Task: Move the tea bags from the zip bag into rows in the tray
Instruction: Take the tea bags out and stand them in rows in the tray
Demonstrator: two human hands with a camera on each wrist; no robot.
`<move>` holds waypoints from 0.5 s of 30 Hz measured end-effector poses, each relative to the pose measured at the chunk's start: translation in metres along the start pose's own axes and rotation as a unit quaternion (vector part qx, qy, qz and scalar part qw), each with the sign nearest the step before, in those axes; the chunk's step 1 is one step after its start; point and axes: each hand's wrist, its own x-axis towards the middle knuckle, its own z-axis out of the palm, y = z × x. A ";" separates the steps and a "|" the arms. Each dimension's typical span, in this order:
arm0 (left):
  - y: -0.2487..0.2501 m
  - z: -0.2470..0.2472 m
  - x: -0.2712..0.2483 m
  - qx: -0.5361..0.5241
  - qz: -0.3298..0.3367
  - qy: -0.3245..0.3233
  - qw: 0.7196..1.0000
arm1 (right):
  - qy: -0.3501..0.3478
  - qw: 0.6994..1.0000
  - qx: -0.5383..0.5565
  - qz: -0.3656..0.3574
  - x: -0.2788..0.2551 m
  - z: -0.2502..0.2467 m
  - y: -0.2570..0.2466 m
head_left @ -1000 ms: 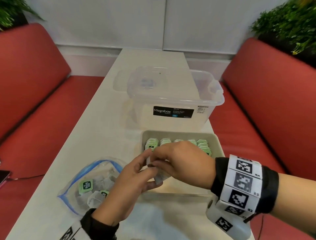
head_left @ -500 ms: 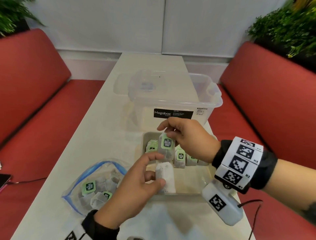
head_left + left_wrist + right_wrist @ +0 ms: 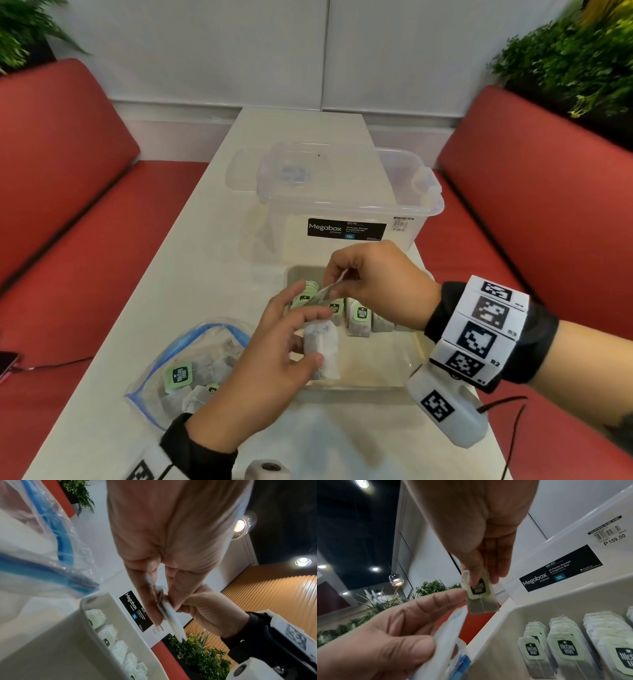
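Below the right hand [image 3: 373,284], which pinched a green-tagged paper tea bag [image 3: 480,592], a row already stood in the beige plastic tray [image 3: 359,390]; another white bag [image 3: 322,349] was held by the left hand [image 3: 270,363], and several remained in the clear blue-zipped bag [image 3: 161,377].

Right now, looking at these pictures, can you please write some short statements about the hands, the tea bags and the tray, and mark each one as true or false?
1. The right hand pinches a tea bag by its top end. True.
2. The left hand holds nothing. False: it grips another tea bag over the tray.
3. The zip bag has no tea bags left in it. False: several still lie inside.
4. Tea bags already stand in stacks along the tray's far side. True.
5. The clear storage box stands behind the tray. True.
6. The zip bag lies to the right of the tray. False: it lies to its left.
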 end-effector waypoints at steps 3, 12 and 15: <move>0.002 0.000 0.003 0.015 0.003 -0.017 1.000 | 0.008 1.000 -0.004 -0.004 0.001 0.001 -0.002; -0.005 -0.004 0.003 -0.014 -0.026 -0.016 0.999 | -0.039 0.998 -0.049 -0.006 0.010 -0.001 0.003; -0.013 -0.008 0.001 -0.023 -0.043 0.035 0.998 | -0.041 0.995 -0.086 0.032 0.017 -0.001 0.012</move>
